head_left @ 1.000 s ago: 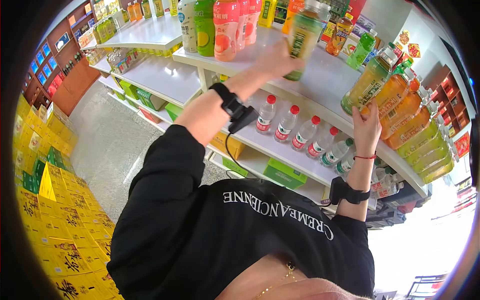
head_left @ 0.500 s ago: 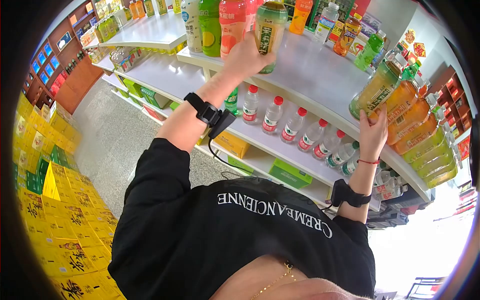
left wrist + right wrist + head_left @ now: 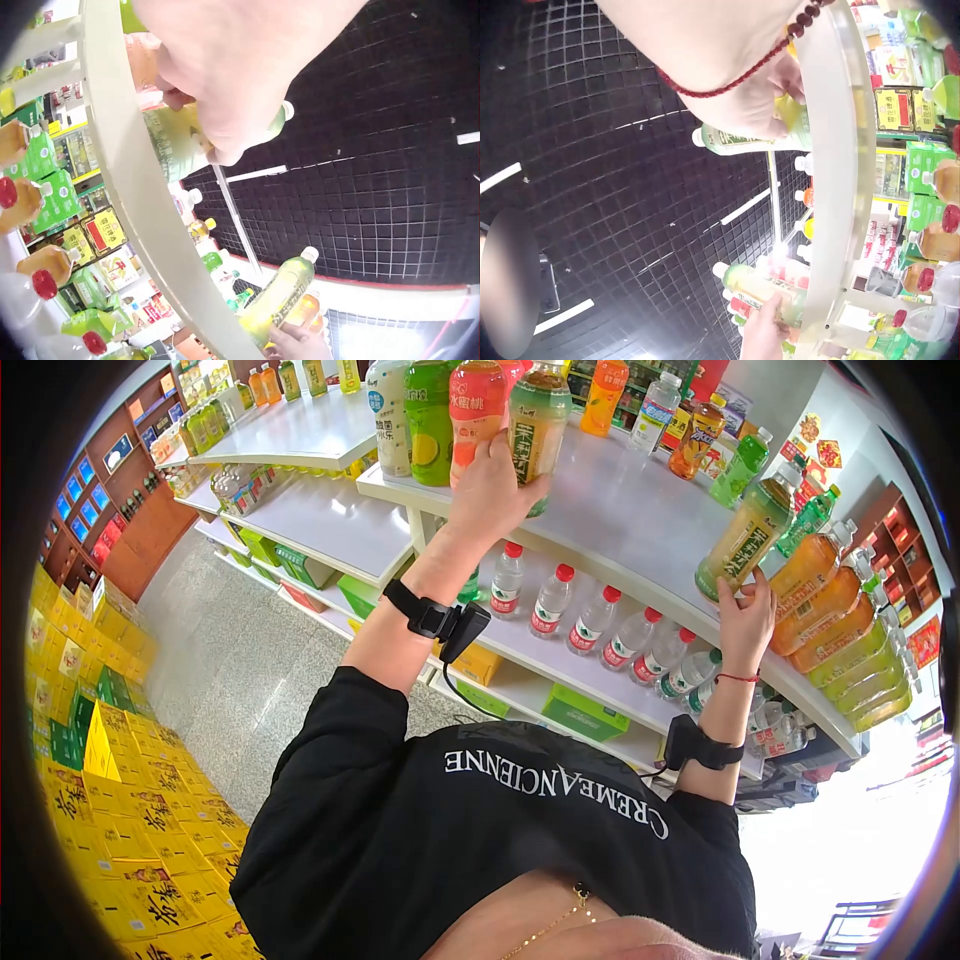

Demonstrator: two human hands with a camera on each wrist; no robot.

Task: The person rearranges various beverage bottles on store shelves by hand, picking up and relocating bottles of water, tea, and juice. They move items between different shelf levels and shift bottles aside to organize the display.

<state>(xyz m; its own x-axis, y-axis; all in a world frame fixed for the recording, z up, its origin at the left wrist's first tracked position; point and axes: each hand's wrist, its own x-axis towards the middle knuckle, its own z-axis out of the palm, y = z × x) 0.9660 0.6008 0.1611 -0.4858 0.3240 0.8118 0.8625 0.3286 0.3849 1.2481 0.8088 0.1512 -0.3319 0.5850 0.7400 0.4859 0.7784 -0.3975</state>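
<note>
In the head view my left hand (image 3: 490,500) grips a green-labelled tea bottle (image 3: 540,435) standing at the shelf's front edge, beside pink peach bottles (image 3: 475,405). The left wrist view shows the fingers of that hand (image 3: 232,75) round the bottle (image 3: 172,142), close to a pink one. Farther right, my right hand (image 3: 748,622) holds the lower part of a similar tea bottle (image 3: 750,530), left of several orange bottles (image 3: 805,570). From the right wrist, the right hand (image 3: 757,105) partly hides its bottle (image 3: 731,142), whose base is near the shelf edge.
The white shelf (image 3: 630,510) also carries a green bottle (image 3: 740,465) and other drinks farther back. Red-capped water bottles (image 3: 552,600) line the level below. Another shelf unit (image 3: 290,435) stands left, and stacked yellow boxes (image 3: 130,820) fill the lower left.
My left hand has carried its tea bottle leftward to beside the pink bottles. The right hand keeps its hold, and a wider gap shows between its bottle and the orange ones.
</note>
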